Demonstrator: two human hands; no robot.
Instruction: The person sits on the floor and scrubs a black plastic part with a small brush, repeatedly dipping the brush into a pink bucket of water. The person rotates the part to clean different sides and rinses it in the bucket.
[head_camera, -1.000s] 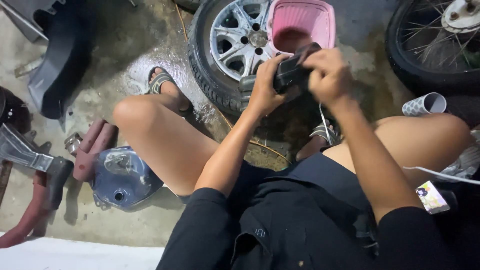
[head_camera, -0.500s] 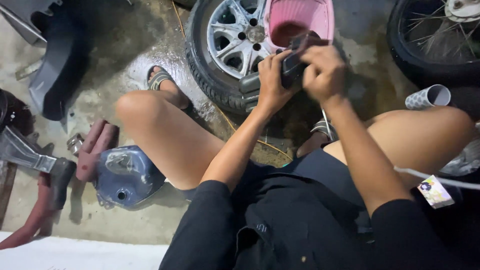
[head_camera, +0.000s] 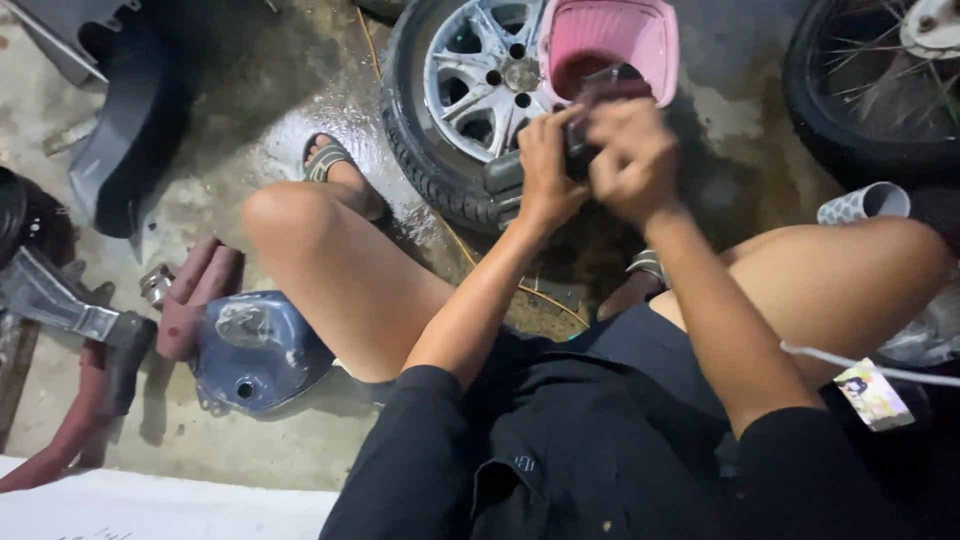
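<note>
**Both hands closed on a small dark part above the wheel**

In the upper middle of the frame, the left hand (head_camera: 545, 165) and the right hand (head_camera: 632, 160) meet around a small dark part (head_camera: 578, 158) — fingers of both curled tight on it, thumbs pressing in. Motion blur hides what the part is; it may be a small mechanical piece. The work looks mid-step, a fitting or twisting between the hands, so what follows likely needs a firm hold from one hand while the other turns or presses.

Just behind the hands lies an alloy wheel (head_camera: 470, 90) flat on the wet concrete, with a pink basket (head_camera: 640, 30) resting against it. A spoked wheel (head_camera: 880, 90) fills the upper right, a patterned cup (head_camera: 865, 205) below it. At lower left sits a blue fuel tank (head_camera: 255, 350) beside dark red panels (head_camera: 190, 300) — well apart from the hands. The person's bare knees flank the work, narrowing the room.
</note>
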